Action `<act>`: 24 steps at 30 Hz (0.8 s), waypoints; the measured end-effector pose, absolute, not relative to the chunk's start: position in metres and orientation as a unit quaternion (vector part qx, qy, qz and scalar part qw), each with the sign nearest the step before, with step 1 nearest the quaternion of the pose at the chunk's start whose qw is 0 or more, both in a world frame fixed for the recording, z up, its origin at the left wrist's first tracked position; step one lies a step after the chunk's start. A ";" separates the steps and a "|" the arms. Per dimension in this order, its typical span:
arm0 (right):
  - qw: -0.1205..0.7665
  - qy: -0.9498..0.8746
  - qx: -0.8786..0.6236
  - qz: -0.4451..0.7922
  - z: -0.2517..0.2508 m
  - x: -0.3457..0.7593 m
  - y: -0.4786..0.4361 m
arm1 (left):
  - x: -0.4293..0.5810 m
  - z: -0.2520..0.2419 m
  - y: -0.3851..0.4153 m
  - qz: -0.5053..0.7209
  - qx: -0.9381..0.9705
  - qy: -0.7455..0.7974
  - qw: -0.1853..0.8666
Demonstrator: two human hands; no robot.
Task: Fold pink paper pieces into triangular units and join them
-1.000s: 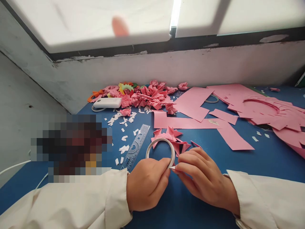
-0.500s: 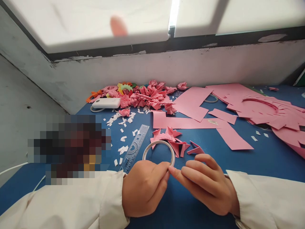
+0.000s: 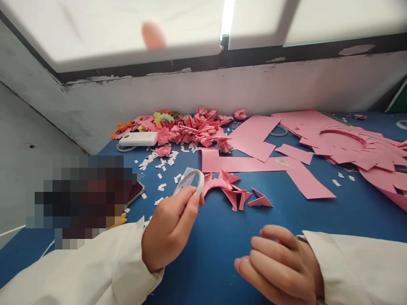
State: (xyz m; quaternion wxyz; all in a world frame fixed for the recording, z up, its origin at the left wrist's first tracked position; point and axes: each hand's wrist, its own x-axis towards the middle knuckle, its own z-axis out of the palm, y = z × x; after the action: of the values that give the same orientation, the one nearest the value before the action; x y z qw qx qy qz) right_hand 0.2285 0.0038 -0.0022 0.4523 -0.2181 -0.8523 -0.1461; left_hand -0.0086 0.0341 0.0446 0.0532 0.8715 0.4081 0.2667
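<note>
A thin white roll of tape (image 3: 201, 181) is pinched between the thumb and fingers of my left hand (image 3: 170, 231), tilted nearly edge-on above the blue table. My right hand (image 3: 280, 262) is apart from it, lower right, fingers curled in; whatever they hold, if anything, cannot be made out. Just beyond the roll lies a folded pink paper piece with pointed tips (image 3: 222, 180). A smaller folded pink piece (image 3: 260, 199) rests to its right. The clear plastic ruler (image 3: 187, 177) is partly hidden behind the roll and my left hand.
Crumpled pink paper (image 3: 203, 127) is heaped against the wall, beside a white device (image 3: 138, 138). White paper scraps (image 3: 159, 161) are scattered before it. Pink strips (image 3: 248, 164) and stacked cut sheets (image 3: 359, 144) cover the back right. A phone (image 3: 136, 192) lies at left near a blurred-out area.
My hands have separated. The left has moved left and turned the tape roll edge-on; the right has drawn back from the roll, down and slightly to the right.
</note>
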 end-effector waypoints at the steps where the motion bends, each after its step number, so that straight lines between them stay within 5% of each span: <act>1: 0.463 -0.852 -0.190 -0.158 0.000 0.227 0.009 | -0.011 0.040 0.038 0.267 0.874 0.406 0.027; 9: 0.359 -0.846 -0.360 -0.160 -0.008 0.220 0.034 | -0.026 -0.001 0.081 0.224 0.849 0.457 -0.142; 16: 0.286 -0.847 -0.424 -0.143 -0.023 0.224 0.042 | -0.018 0.003 0.075 0.156 0.932 0.307 -0.116; 24: 0.286 -0.847 -0.428 -0.132 -0.024 0.226 0.041 | -0.019 0.012 0.077 0.233 0.932 0.252 -0.114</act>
State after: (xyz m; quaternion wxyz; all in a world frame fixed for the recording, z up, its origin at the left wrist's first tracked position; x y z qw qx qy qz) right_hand 0.2262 0.0409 -0.0240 0.2858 -0.4281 -0.8472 -0.1316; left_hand -0.0190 0.0766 0.0117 -0.1143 0.9324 0.2521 0.2325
